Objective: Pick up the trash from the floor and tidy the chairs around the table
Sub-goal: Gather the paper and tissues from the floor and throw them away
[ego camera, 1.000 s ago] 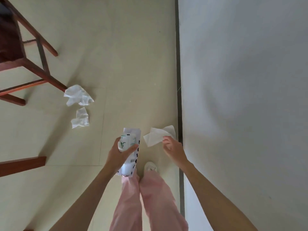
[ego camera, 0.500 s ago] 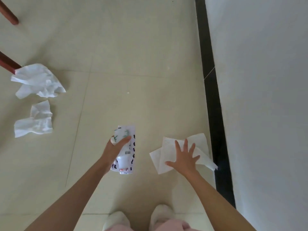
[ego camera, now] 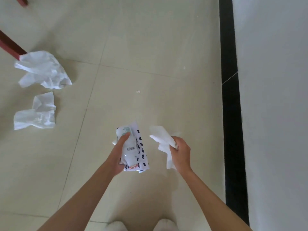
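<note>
My left hand (ego camera: 119, 154) grips a bundle of white wrappers (ego camera: 135, 149) with black marks and a barcode, held above the floor at the lower middle. My right hand (ego camera: 180, 151) grips a crumpled white tissue (ego camera: 162, 139), lifted off the tiles just right of the bundle. Two more pieces of white trash lie on the floor at the left: a large crumpled plastic bag (ego camera: 44, 70) and a smaller one (ego camera: 35, 112) below it. A red-brown chair leg (ego camera: 11, 46) touches the large bag.
A black skirting strip (ego camera: 230, 97) and a white wall (ego camera: 273, 97) close off the right side. Another chair leg end (ego camera: 21, 1) shows at the top left. A small white scrap (ego camera: 138, 91) lies on the cream tiles. My white slippers (ego camera: 115, 226) stand at the bottom edge.
My right hand lay flat on the tissue on the floor; now it has closed round the tissue and lifted it. My left hand still holds the wrappers. The view has dropped closer to the floor.
</note>
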